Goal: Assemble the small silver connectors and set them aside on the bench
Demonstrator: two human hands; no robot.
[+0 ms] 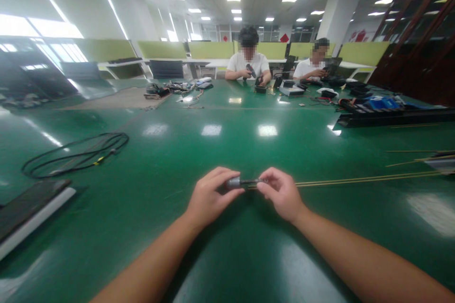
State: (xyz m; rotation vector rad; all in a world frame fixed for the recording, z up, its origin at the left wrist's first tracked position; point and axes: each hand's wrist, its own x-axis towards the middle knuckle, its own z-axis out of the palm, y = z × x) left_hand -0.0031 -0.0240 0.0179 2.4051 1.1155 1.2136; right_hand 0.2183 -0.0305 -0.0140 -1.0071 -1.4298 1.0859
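Observation:
Just above the middle of the green table [213,151], my left hand [209,194] grips a short grey metal cylinder [233,182] between thumb and fingers. A thin dark rod [249,181], perhaps a drill bit, sticks out of the cylinder to the right. My right hand [280,194] pinches the rod's far end with thumb and fingertips. The cylinder and rod lie about level, pointing from one hand to the other. Close behind my right hand, long thin brass-coloured rods [355,181] run off to the right on the table.
A coiled black cable [76,154] lies at left, above a dark flat device with a white edge [35,213]. At right is a long black channel [394,117]. Across the table, one person [248,64] holds a power drill; another person [313,68] sits beside scattered parts.

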